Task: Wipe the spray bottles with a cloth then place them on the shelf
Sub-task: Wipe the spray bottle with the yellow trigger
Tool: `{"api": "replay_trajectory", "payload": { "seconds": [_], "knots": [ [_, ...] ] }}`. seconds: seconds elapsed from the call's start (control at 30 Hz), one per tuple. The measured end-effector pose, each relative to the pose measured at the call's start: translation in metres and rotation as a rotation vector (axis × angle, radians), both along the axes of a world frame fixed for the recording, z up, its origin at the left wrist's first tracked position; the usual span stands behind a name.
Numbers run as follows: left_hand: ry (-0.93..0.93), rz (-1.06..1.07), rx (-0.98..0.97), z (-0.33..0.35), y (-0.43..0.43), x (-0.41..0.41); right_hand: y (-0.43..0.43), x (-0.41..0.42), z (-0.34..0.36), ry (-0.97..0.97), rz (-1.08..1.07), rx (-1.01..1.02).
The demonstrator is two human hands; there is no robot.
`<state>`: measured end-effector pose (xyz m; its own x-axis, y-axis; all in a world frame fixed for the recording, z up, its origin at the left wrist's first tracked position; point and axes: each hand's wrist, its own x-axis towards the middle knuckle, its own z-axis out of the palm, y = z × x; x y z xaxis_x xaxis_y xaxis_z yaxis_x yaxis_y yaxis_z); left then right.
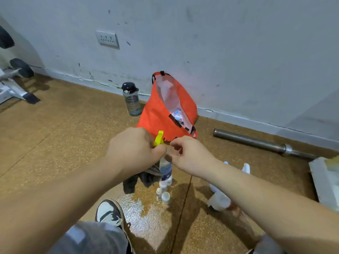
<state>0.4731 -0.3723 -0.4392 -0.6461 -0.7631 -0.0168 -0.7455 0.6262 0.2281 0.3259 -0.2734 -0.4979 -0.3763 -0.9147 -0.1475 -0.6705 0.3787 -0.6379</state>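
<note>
A clear spray bottle [165, 168] with a yellow trigger head [158, 138] is held upright above the floor. My left hand [134, 148] grips its top together with a dark grey cloth [143, 177] that hangs down below the fist. My right hand [187, 154] has curled fingers at the bottle's neck, right beside the left hand; what its fingertips pinch is hidden. Two more white spray bottles [220, 196] lie on the floor under my right forearm. Several small white bottles [164, 194] stand below the held one.
An open orange bag [161, 114] leans on the wall beside a dark-capped water bottle [131, 99]. A steel barbell [260, 143] lies at right, a white board [324, 182] at the far right. A weight bench [12, 83] stands at left. My shoe [110, 212] is below.
</note>
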Motion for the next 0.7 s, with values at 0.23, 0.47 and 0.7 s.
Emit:
{"api": "replay_trajectory", "payload": {
  "seconds": [0.23, 0.47, 0.7],
  "knots": [
    [0.353, -0.090, 0.195, 0.025, 0.063, -0.019, 0.062, -0.015, 0.039, 0.114, -0.019, -0.100],
    [0.451, -0.154, 0.314, 0.003, 0.085, -0.036, 0.098, -0.023, 0.019, -0.024, -0.078, -0.115],
    [0.455, -0.126, 0.339, -0.002, 0.091, -0.052, 0.092, -0.048, -0.005, -0.068, -0.086, -0.267]
  ]
}}
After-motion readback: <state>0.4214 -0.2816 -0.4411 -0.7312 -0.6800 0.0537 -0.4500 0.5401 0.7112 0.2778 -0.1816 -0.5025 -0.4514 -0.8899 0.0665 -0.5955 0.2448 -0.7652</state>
